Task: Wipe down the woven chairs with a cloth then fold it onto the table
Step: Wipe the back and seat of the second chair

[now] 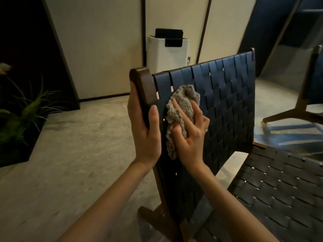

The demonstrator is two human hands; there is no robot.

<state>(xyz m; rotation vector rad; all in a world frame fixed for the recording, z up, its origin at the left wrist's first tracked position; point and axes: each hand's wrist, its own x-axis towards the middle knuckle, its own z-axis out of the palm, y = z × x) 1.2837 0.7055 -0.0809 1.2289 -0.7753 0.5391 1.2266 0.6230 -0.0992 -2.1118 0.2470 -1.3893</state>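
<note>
While the left hand (146, 135) steadies the near chair by its wooden upright (144, 84), fingers wrapped behind the post and thumb laid along its front edge, the right hand (191, 135) presses a bunched grey cloth (181, 100) flat against the woven backrest (227, 95). The right fingers are spread and curled into the cloth, clutching it as a loose wad, with a tail of fabric hanging below the palm. The cloth sits at the upper left corner of the backrest, just beside the upright, so the wiping step looks to be in hand and probably early on this panel: most of the dark weave to the right and below lies beyond the cloth. The next move likely calls for sweeping the wad across the straps with firm, even pressure while the left hand braces the frame so the chair does not tip or slide. The seat (279, 186) at lower right and a second chair (312, 81) at the far right edge would follow. No table is in view, so the folding step seems well off. A white appliance (167, 53) stands against the wall behind, and a plant (22, 116) sits at the left.
</note>
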